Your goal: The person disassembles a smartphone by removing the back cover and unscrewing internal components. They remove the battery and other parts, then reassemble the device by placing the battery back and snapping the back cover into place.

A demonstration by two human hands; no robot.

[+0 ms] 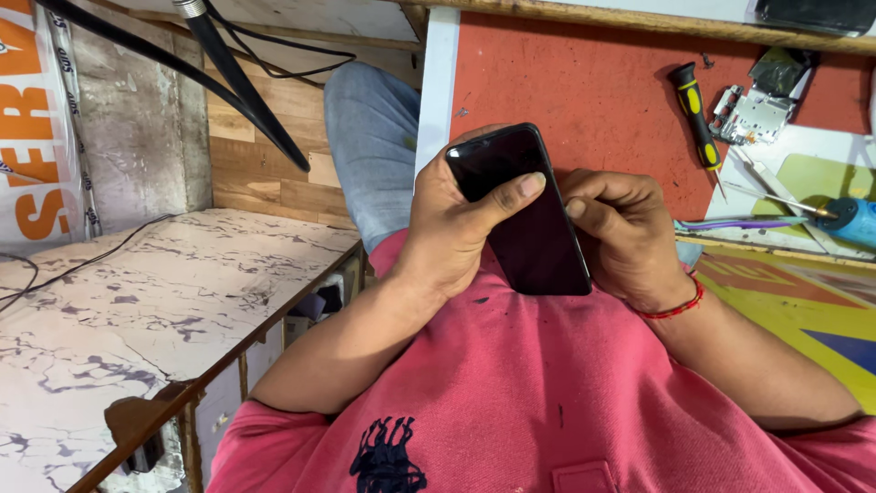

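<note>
Phone [529,215], black w/ dark screen, sits between both hands over the pink shirt [547,393], near the red worktop [593,91]. Left hand [452,224] wraps its back & left edge, thumb pressed flat across the screen. Right hand [620,233] curls fingers together vs the right edge; red thread on wrist. Screwdriver [695,114] w/ yellow-black handle lies on the worktop, well apart.
</note>
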